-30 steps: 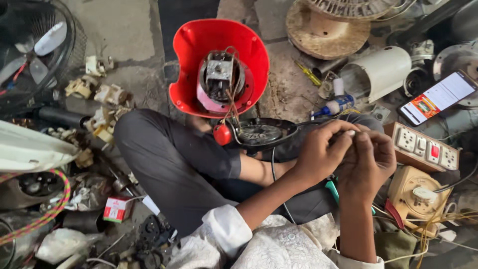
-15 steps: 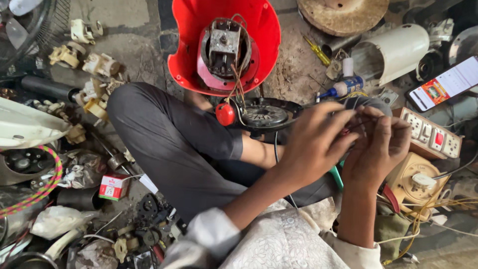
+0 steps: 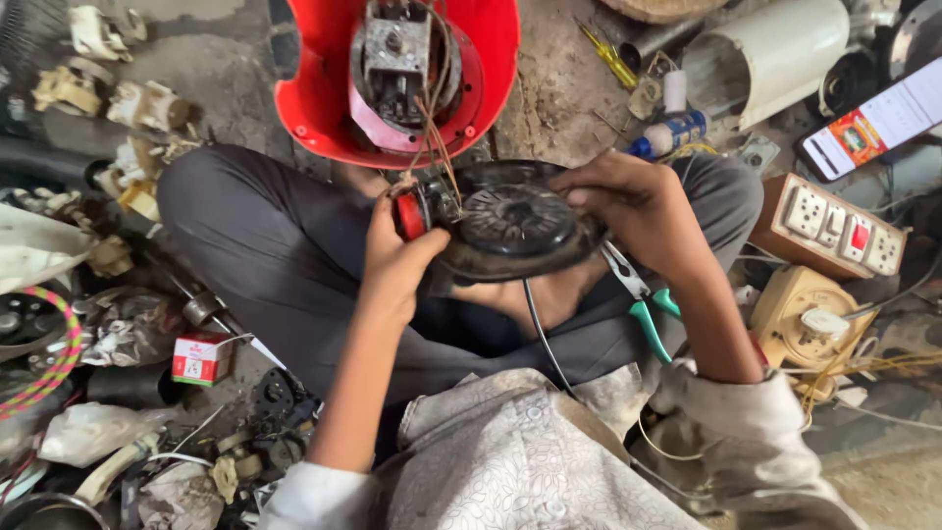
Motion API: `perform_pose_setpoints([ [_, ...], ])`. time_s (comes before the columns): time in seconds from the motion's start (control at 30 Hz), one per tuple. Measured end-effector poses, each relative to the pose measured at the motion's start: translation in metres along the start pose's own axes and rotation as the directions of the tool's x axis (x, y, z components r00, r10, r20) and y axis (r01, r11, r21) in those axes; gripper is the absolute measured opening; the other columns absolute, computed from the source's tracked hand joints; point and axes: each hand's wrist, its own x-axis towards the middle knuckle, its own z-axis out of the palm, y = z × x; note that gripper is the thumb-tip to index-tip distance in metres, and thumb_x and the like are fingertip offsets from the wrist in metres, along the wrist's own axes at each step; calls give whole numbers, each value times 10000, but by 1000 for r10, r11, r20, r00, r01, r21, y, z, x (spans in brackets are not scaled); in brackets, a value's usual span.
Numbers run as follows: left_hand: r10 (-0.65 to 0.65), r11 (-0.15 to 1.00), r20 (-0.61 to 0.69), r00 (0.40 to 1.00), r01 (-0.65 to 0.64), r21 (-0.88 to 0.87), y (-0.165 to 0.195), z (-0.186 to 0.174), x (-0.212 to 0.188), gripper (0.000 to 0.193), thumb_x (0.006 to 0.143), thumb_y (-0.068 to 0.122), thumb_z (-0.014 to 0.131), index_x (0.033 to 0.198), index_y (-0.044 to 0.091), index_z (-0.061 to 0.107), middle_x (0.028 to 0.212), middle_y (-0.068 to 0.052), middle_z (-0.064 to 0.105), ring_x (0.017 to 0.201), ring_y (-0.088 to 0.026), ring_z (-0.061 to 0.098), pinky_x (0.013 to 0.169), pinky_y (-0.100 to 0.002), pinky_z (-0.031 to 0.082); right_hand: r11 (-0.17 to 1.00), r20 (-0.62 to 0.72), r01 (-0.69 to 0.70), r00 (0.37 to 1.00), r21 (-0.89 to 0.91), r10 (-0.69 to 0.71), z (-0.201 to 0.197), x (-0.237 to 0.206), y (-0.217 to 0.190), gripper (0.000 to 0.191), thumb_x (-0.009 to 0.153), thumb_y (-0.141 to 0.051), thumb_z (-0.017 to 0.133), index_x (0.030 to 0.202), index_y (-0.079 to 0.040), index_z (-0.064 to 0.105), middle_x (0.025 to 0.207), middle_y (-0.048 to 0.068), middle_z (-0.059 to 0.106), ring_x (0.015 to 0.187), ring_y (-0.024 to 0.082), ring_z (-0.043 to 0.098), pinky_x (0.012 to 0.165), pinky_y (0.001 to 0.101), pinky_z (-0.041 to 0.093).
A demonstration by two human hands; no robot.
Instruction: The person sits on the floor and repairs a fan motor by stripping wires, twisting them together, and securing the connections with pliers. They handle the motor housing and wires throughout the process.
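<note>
Hands gripping a black round motor plate (image 3: 515, 221) over the lap: left hand (image 3: 397, 260) pinches its red-capped end, right hand (image 3: 628, 201) clamps the rim. Thin wires (image 3: 437, 147) to the red housing (image 3: 304, 93) may snap if pulled.

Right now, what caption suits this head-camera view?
Both hands, left hand and right hand, grip a black round base wired to a red housing.

I see a round black motor cover (image 3: 510, 221) lying almost flat over the lap — ribbed on top, with a raised hub in the middle. A red knob (image 3: 412, 214) sits at its left edge. Thin brown wires (image 3: 439, 147) run from that edge up into the motor (image 3: 397, 64) — grey metal, set inside a tilted red housing (image 3: 496, 59).
</note>
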Motion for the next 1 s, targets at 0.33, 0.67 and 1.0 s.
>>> perform_pose_setpoints([
  [0.33,-193,941,479,856,300,-157,41,-13,15,742,794,-85,659,1499,10,448,1386,-109,579,1264,-201,574,1064,-330,476,969,395,132,918,-209,-40,-34,44,-50,191,883,-60,762,1070,-26,751,992,53,778,888,98,735,820,260,590],
  [0.67,-157,697,772,616,623,-355,23,-4,38,602,959,138,574,1514,-66,459,1366,-302,625,1240,-347,650,1091,-449,533,980,406,-121,897,-156,176,7,72,-40,176,903,-92,733,1067,-30,741,895,44,768,794,96,716,727,270,589],
  [1.0,-212,698,798,564,659,-280,20,14,61,558,946,185,584,1435,-71,507,1283,-206,663,1176,-283,670,1080,-408,523,967,344,55,938,-249,35,17,63,-48,168,896,-62,731,1058,-28,701,954,59,764,826,115,765,742,254,627],
])
